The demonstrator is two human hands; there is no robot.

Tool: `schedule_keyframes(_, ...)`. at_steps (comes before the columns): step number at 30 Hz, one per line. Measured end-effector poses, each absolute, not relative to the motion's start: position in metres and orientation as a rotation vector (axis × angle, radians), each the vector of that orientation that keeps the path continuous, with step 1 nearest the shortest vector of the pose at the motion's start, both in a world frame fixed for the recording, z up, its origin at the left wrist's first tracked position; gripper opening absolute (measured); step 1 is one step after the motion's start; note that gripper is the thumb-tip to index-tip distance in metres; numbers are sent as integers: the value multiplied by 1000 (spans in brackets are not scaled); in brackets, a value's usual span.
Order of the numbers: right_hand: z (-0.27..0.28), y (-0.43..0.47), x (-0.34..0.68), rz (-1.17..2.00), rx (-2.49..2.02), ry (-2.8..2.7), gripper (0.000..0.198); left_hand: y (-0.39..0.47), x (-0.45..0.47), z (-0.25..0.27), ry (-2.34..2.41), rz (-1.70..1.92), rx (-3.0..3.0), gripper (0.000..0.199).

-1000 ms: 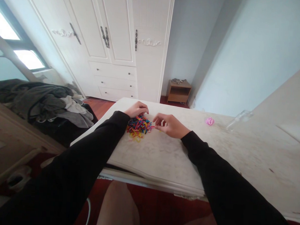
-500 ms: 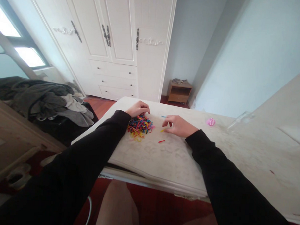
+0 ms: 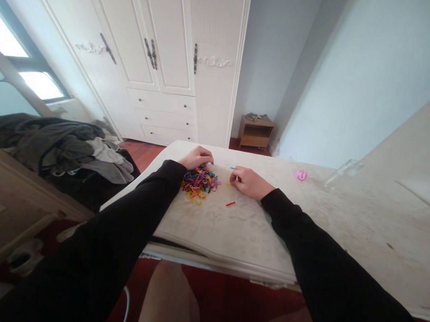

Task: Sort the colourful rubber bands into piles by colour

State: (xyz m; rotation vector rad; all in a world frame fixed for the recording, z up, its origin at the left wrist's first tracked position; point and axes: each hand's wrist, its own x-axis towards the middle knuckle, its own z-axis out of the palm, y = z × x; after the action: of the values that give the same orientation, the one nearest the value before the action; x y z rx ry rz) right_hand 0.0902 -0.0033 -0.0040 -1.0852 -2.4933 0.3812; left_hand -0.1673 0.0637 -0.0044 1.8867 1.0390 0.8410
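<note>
A heap of small multicoloured rubber bands [image 3: 202, 180] lies on the pale tabletop [image 3: 212, 227]. My left hand [image 3: 198, 158] rests against the back of this heap, its fingers loosely bent and apart, with no band visible in them. To the right of the heap, my right hand [image 3: 248, 181] is low over the table, thumb and fingers pinched together at a yellow band [image 3: 228, 184], which is partly hidden by the fingertips. A blue band [image 3: 232, 168] lies just behind those fingers. Nearer to me is a single red band [image 3: 230, 204], touched by neither hand.
A pink ruffled object [image 3: 301, 174] and a clear glass-like vessel [image 3: 342, 175] on its side are farther right on the table. Dark clothes [image 3: 66, 142] are heaped at the left. Beyond the table stand a white wardrobe [image 3: 163, 116] and a small wooden cabinet [image 3: 256, 133].
My right hand has shifted a little left, and its fingers have closed together at the yellow band, which has moved slightly left. My left hand stays by the heap.
</note>
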Motion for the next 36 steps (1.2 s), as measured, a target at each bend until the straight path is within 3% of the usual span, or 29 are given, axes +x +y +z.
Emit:
schedule_keyframes(3,3,-6,92,409,-1078,-2469,14,64,-167,-4,1031,842,1889,18)
schedule_keyframes(6,13,-12,93,648,-965,-2545,2,65,-167,-5,1045,846,1887,17)
schedule_keyframes(9,19,-18,91,851,-836,-2666,14,65,-168,-7,1060,842,1896,18)
schedule_keyframes(15,17,-20,92,1009,-750,-2757,4,64,-169,-6,1050,838,1916,19)
schedule_keyframes(21,21,-20,94,845,-781,-2748,10,64,-169,-6,1053,831,1912,19)
schedule_keyframes(28,6,-5,93,349,-1070,-2452,13,70,-171,-10,1053,834,1920,19)
schedule_keyframes(36,0,-2,94,312,-1184,-2519,12,71,-171,-12,1051,832,1923,19)
